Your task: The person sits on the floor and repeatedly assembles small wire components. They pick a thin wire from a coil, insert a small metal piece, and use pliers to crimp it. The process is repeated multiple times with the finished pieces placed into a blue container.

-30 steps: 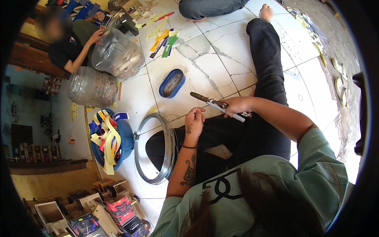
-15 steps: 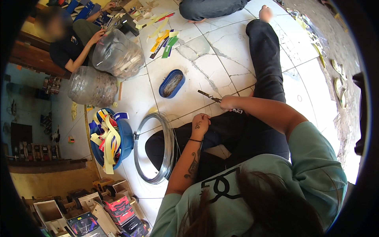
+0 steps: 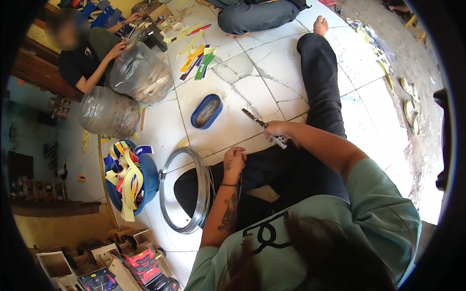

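We see the plier-like tool (image 3: 254, 118) in the right hand (image 3: 276, 130), out over the front of the lap, its dark head angled away from the body and a pale handle end showing below the grip. Those fingers are wrapped closed around its middle, probably because a hold there leaves the head free; whether its own jaws are parted we cannot tell. The left hand (image 3: 235, 160) is just beside, its fingers curled in loosely; we cannot tell whether they pinch anything fine.

Next comes the coil of metal wire (image 3: 206, 194), with the bent left knee (image 3: 183, 186) showing inside its loop, which may steady it close to the left hand. Ahead of both hands, the blue oval tub (image 3: 195, 121) of thin pieces rests on the tiled floor (image 3: 165, 128), seemingly set for easy reach. Farther left, a blue basin (image 3: 151, 177) gathers printed strips, likely so that they stay together. Beyond it are two clear plastic containers (image 3: 109, 114) and a co-worker (image 3: 80, 65).
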`<move>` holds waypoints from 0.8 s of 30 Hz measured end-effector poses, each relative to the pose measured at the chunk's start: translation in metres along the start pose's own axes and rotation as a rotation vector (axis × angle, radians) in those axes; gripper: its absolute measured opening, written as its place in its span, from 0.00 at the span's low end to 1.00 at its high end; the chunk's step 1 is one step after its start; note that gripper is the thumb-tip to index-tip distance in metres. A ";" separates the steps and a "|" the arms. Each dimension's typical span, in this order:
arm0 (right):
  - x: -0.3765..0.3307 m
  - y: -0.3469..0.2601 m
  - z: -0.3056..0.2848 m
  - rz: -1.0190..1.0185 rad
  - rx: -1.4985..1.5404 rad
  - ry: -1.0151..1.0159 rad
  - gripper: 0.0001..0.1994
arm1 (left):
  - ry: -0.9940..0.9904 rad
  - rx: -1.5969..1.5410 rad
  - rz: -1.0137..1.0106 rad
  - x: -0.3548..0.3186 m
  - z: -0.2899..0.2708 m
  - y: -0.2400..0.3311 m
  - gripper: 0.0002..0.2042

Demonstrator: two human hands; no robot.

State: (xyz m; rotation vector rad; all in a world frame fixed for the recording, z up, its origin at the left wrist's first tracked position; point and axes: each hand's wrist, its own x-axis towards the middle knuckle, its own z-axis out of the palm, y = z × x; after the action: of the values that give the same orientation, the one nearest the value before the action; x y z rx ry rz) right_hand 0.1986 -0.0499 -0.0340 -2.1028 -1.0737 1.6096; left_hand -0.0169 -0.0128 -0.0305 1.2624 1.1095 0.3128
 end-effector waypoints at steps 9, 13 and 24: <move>0.028 0.015 0.037 -0.277 -1.008 0.414 0.22 | 0.078 -0.300 0.134 -0.011 -0.027 0.006 0.09; 0.044 0.021 0.049 -0.493 -1.099 0.601 0.22 | 0.110 -0.289 0.069 -0.012 -0.024 0.009 0.10; 0.052 0.004 0.007 -0.528 -0.784 0.458 0.20 | -0.014 -0.240 -0.024 -0.007 -0.020 0.025 0.11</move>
State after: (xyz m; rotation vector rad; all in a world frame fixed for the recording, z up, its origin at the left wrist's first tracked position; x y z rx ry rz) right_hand 0.1991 -0.0183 -0.0755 -2.1381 -2.0532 0.4463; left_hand -0.0270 0.0025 -0.0033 1.0362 1.0412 0.4056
